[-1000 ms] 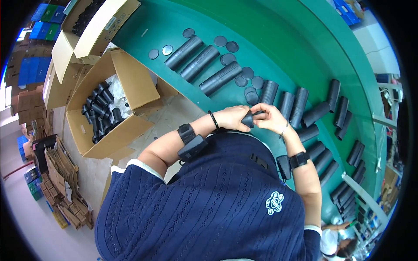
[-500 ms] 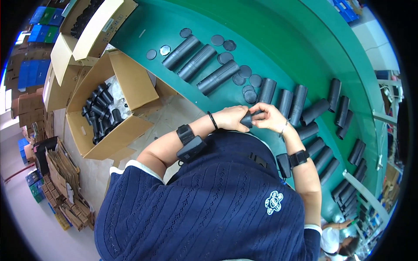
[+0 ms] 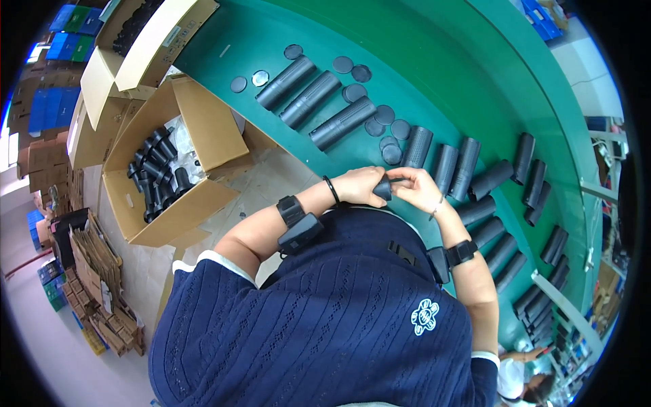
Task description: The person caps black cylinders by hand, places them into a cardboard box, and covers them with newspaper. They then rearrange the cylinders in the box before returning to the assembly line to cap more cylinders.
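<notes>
Left hand (image 3: 361,186) curled around black piece (image 3: 383,189) | right hand (image 3: 420,192) fingers bent beside it, grip unclear | black tubes (image 3: 343,123) nearby

The green surface (image 3: 441,88) stands over a pale grey floor (image 3: 268,180), which shows just left of it. Well to the surface's left are blue bins (image 3: 54,108), blue-and-green crates (image 3: 71,30) and brown cartons (image 3: 44,152); farther left, a window (image 3: 11,154) glows bright white. Flattened cardboard (image 3: 95,275) is piled left of the surface, near a pale wall (image 3: 41,339) with a red strip. Light metal bars (image 3: 568,311) jut at the surface's right edge.
</notes>
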Motion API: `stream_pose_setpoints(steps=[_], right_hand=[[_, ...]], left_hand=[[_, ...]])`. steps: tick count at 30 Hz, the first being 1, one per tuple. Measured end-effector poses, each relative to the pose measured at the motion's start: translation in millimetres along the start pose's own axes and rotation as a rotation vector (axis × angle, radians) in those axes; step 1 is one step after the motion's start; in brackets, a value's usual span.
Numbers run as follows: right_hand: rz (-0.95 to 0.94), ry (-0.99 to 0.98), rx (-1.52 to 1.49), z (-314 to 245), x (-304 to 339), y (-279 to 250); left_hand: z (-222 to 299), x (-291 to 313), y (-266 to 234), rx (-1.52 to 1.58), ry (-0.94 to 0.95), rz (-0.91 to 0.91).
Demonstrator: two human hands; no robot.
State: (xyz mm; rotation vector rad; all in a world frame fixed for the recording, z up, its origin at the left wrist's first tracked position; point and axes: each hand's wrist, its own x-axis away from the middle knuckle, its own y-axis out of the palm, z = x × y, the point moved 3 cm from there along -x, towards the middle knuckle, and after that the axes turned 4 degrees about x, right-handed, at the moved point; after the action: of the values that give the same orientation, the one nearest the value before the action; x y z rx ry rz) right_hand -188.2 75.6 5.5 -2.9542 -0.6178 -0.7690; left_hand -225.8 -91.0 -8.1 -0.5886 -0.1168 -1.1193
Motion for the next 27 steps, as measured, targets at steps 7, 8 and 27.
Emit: stream_pose_setpoints(steps=[7,8,27], right_hand=[[-0.141,0.050,-0.077,-4,-5,-5],[-0.143,0.053,-0.076,-2,-6,-5],[0.164,-0.002,0.367,-3,-23,-8]], left_hand=[[-10,0,-2,0.053,0.014,-0.001],[-10,-1,-1,0.044,0.018,0.005],[-2,4,-14,0.038,-0.010,0.028]])
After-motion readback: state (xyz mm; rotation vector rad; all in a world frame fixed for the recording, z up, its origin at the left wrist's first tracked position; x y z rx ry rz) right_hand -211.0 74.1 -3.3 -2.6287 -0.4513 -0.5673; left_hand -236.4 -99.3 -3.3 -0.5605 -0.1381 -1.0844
